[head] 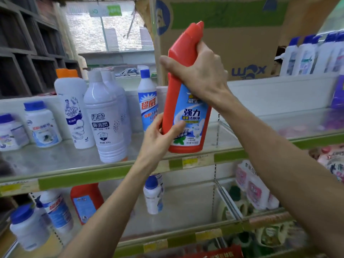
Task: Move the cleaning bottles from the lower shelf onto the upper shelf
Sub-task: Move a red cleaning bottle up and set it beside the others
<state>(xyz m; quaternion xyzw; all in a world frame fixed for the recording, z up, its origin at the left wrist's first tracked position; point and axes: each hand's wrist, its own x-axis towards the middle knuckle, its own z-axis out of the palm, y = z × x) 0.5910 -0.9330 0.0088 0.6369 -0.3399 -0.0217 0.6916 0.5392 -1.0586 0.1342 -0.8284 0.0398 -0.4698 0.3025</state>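
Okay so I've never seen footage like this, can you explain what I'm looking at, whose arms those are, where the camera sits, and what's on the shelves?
There is no machine here. The one picture comes from a camera worn on a person's head, looking forward and down, so the arms are the wearer's own. The right hand grips the neck of a red bottle; the left hand holds its lower part. The bottle is held up over the front of the upper shelf, where white cleaning bottles stand. On the lower shelf more bottles remain, including another red one.

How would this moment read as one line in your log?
red bottle | right hand grips neck | left hand holds base | above upper shelf
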